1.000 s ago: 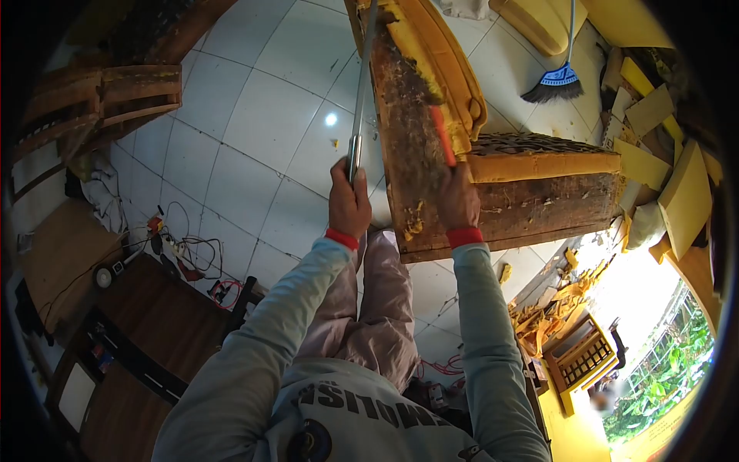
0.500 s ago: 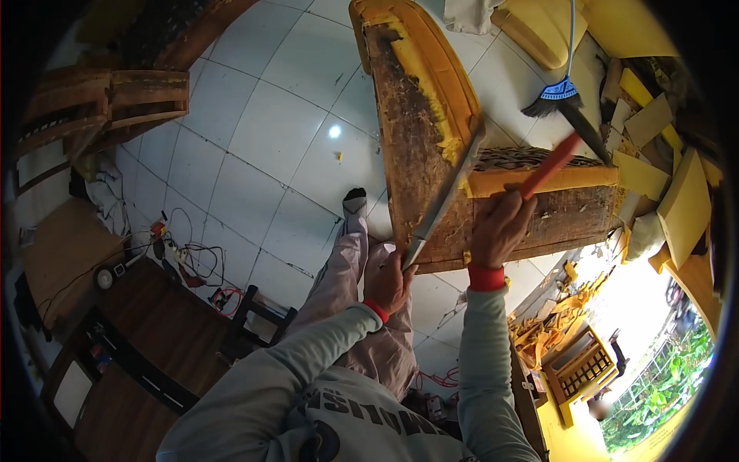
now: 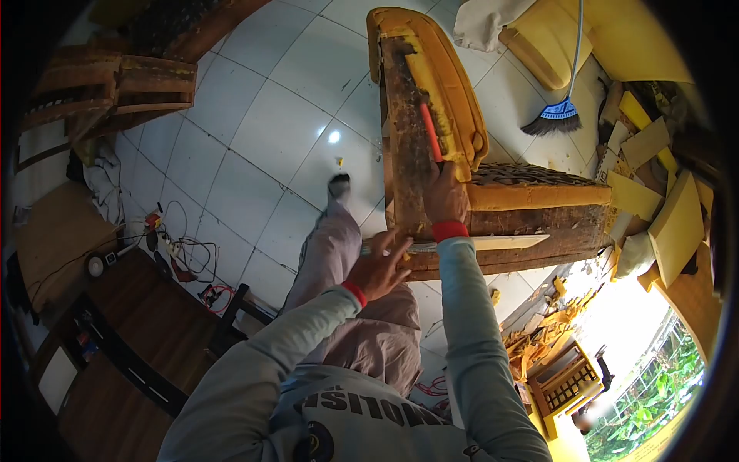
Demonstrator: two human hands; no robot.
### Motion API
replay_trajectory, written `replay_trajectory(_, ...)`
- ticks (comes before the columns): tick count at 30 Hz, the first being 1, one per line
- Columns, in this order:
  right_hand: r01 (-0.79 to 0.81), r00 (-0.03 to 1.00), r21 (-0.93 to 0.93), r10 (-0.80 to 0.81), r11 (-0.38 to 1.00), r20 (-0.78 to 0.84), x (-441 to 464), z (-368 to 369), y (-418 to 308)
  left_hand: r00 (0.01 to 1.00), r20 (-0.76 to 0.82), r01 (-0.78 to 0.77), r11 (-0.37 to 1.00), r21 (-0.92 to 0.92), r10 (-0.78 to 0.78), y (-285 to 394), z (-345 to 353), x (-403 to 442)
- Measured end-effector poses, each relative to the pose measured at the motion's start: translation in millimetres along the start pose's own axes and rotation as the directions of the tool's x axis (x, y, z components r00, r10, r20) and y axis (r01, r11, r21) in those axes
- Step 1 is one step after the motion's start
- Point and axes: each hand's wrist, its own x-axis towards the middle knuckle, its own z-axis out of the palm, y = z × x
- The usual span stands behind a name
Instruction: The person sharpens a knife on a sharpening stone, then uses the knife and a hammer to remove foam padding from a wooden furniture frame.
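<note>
A chair or sofa frame [image 3: 531, 222] of worn brown wood lies before me, with old orange-yellow foam padding [image 3: 454, 92] on its curved arm. My right hand [image 3: 446, 199] is closed around the red handle of a hammer [image 3: 429, 129]; its head is hard to make out against the dark wood. My left hand [image 3: 379, 266] has its fingers spread at the frame's near corner. Beside those fingers, a long flat pale blade [image 3: 508, 242] lies across the front of the frame, passing beneath my right wrist.
A blue broom [image 3: 556, 115] stands on the white tiled floor [image 3: 285, 100]. Board and foam scraps [image 3: 650, 196] are piled at right. Cables [image 3: 188, 250] and a dark brown wooden piece [image 3: 115, 354] lie at left. A wooden frame [image 3: 146, 85] stands at upper left.
My right hand has moved left with the hammer, from over the seat to beside the padded arm. The long blade has swung from steeply slanted to nearly level, and my left fingers have spread.
</note>
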Motion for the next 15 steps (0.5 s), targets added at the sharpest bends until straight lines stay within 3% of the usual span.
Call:
replay_trajectory(1,-0.058,0.995,-0.089,0.064,0.994,0.07,4,-1,-5,0.998,-0.049,0.043,0.999,0.003,-0.043,-13,-8,-9)
replay_trajectory(2,0.02,0.999,-0.01,-0.021,1.0,-0.028,3,0,2,0.992,-0.1,0.083,0.997,0.004,-0.082,-30,-16,-15)
replay_trajectory(3,0.076,0.995,0.07,-0.071,0.995,-0.073,-1,0,6,0.963,-0.103,0.26,0.957,0.13,-0.248,-48,-19,-24)
replay_trajectory(5,0.179,0.971,0.213,-0.138,0.96,-0.193,-4,3,13,0.879,-0.06,0.458,0.8,0.387,-0.474,-85,-36,-36)
replay_trajectory(6,0.213,0.956,0.189,-0.164,0.959,-0.244,-2,17,20,0.785,-0.032,0.536,0.652,0.536,-0.618,-100,-39,-46)
replay_trajectory(9,-0.063,0.992,-0.105,0.074,0.992,0.104,9,12,1,0.493,0.114,0.769,0.493,0.407,-0.863,-150,-51,-67)
replay_trajectory(10,0.064,0.997,0.048,-0.062,0.997,-0.039,9,11,-3,0.31,0.197,0.851,0.364,0.378,-0.93,-128,-85,-34)
replay_trajectory(13,0.055,0.983,0.274,-0.004,0.96,-0.185,2,8,-16,0.582,0.103,0.752,0.582,0.308,-0.806,-162,-71,-33)
replay_trajectory(14,0.098,0.964,0.255,-0.027,0.962,-0.266,3,17,-14,0.577,0.069,0.731,0.553,0.401,-0.814,-169,-63,-28)
replay_trajectory(15,0.023,0.989,0.14,-0.002,0.99,-0.151,6,18,-13,0.581,0.094,0.716,0.563,0.412,-0.808,-169,-67,-21)
